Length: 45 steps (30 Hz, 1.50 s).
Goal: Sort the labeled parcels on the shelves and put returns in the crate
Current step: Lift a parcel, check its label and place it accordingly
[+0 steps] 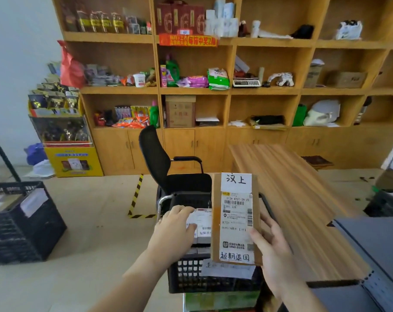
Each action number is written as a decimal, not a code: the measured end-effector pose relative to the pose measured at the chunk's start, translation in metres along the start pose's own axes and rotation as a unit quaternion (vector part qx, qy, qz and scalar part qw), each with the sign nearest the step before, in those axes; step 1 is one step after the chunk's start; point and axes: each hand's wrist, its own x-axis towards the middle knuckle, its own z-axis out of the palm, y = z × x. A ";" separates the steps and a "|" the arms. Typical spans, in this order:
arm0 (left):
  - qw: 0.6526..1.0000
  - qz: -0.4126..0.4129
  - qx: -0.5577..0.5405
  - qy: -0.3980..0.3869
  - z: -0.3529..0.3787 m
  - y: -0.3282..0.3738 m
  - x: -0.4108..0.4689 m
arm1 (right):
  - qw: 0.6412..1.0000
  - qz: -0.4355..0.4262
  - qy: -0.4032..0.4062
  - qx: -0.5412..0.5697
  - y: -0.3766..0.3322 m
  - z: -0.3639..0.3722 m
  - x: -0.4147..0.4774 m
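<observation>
Right hand (pixel 273 251) holds 1 brown parcel (pixel 236 219) upright over the black crate (pixel 191 278); left hand (pixel 176 228) rests inside it.
Right: thumb on the label face, fingers curled behind, gripping the parcel's lower right edge. Left: fingers nearly straight, lying on the white parcels (pixel 203 224) in the crate, gripping nothing. Chair (pixel 159 158) just behind the crate, wooden table (pixel 292 188) to the right. 2nd crate (pixel 22 221) on the floor, far left. Shelves (pixel 213 91) along the back wall.
</observation>
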 end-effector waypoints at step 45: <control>0.921 -0.087 0.080 -0.372 0.226 -0.160 0.214 | 0.686 0.058 -0.343 -0.639 0.243 0.058 0.294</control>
